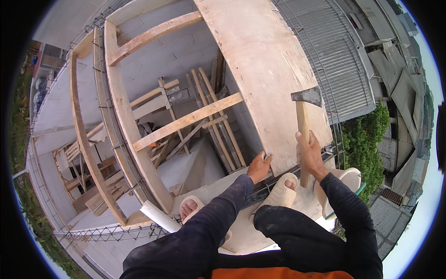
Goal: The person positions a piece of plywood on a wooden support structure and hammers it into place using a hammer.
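Observation:
My right hand is wrapped round the wooden handle of a hatchet, held upright over the plywood sheet. The dark metal hatchet head sits above my fingers, its blunt end toward the left. Beside the sheet's near left corner, my left hand is closed with thumb and fingertips together. Whatever is between those fingertips is too small to make out. The pale plywood sheet stretches away from me, lying along the timber frame.
Left of the sheet, timber crosspieces span an open drop with poles below. Rebar runs along the right edge, beyond it a corrugated roof. My sandalled feet stand on boards; a pale bucket is by my right arm.

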Tool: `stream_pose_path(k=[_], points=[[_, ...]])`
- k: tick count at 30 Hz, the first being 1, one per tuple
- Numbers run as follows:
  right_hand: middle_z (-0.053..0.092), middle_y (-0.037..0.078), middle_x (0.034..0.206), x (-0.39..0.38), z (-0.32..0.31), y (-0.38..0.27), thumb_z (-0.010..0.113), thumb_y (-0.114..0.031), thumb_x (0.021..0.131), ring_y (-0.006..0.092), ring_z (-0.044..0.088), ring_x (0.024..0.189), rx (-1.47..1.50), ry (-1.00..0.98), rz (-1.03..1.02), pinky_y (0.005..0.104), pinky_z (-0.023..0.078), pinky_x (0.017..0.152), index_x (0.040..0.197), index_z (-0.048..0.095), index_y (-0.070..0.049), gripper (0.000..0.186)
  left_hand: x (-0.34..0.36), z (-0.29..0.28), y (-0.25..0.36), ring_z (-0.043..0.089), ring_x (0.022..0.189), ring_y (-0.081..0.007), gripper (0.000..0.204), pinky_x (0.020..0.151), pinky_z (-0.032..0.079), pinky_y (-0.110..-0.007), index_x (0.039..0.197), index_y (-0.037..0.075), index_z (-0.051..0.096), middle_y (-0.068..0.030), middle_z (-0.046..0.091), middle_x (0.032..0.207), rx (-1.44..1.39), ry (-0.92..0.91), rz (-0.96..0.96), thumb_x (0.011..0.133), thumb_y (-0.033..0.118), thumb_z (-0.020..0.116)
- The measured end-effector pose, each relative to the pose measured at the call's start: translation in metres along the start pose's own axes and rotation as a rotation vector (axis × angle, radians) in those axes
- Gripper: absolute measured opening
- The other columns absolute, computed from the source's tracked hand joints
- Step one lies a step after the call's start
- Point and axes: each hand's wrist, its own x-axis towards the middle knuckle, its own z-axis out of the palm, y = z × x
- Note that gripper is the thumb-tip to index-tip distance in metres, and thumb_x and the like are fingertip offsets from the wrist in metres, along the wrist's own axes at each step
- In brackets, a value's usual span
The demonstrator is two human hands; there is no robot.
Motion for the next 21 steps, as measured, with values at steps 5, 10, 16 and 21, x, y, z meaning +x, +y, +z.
stream_pose_path(k=[5, 10, 16, 21], points=[[0.055, 0.003, 0.069, 0.01, 0.049, -0.005, 0.066, -0.036, 0.104, 0.0127, 0.054, 0.048, 0.147, 0.034, -0.045, 0.0295, 0.047, 0.045, 0.107, 0.051, -0.003, 0.037, -0.002, -0.036, 0.046, 0.077, 0.094, -0.0263, 0.048, 0.081, 0.059, -0.039, 0.117, -0.002, 0.069, -0.0167, 0.076, 0.102, 0.473, -0.064, -0.063, 0.102, 0.044, 0.064], [0.056, 0.004, 0.074, 0.014, 0.111, -0.019, 0.065, -0.032, 0.103, 0.0128, 0.053, 0.048, 0.412, 0.076, 0.044, 0.0298, 0.047, 0.042, 0.113, 0.052, -0.004, 0.032, 0.032, -0.156, 0.162, 0.074, 0.082, -0.0329, 0.026, 0.077, 0.056, -0.045, 0.102, 0.006, 0.073, -0.0113, 0.076, 0.082, 0.496, 0.55, 0.352, 0.096, 0.031, 0.069], [0.053, 0.004, 0.072, 0.007, 0.193, 0.005, 0.051, -0.047, 0.111, 0.0127, 0.054, 0.052, 0.559, 0.099, 0.092, 0.03, 0.046, 0.046, 0.108, 0.051, -0.004, 0.043, 0.122, -0.213, 0.191, 0.071, 0.118, -0.0255, 0.052, 0.1, 0.051, -0.036, 0.131, -0.001, 0.07, -0.0167, 0.077, 0.123, 0.374, 0.294, 0.237, 0.102, 0.042, 0.069], [0.053, 0.004, 0.073, 0.014, 0.202, 0.026, 0.044, -0.056, 0.112, 0.0123, 0.054, 0.054, 0.482, 0.174, 0.036, 0.0299, 0.047, 0.049, 0.11, 0.051, -0.004, 0.053, 0.128, -0.186, 0.193, 0.071, 0.105, -0.0191, 0.044, 0.096, 0.051, -0.034, 0.124, -0.002, 0.073, -0.0118, 0.079, 0.112, 0.292, 0.212, 0.252, 0.104, 0.038, 0.068]])
